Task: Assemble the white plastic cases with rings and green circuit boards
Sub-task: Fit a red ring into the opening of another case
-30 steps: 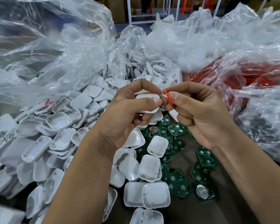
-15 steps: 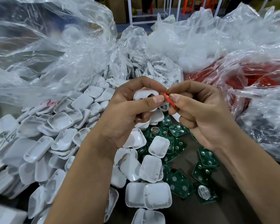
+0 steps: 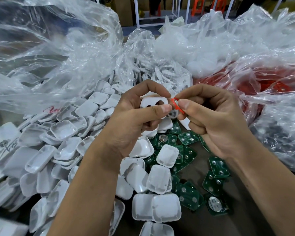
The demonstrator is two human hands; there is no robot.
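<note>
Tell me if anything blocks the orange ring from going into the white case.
Nothing visible does. The right hand pinches the ring just beside the case, which the left hand holds with its holed face open toward the camera. Only the left thumb tip lies along the case's lower edge, near the ring.

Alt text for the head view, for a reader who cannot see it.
The left hand holds a white case with two holes, while the right hand pinches a red ring beside it. Below lie loose white cases and green circuit boards; clear plastic bags behind.
</note>
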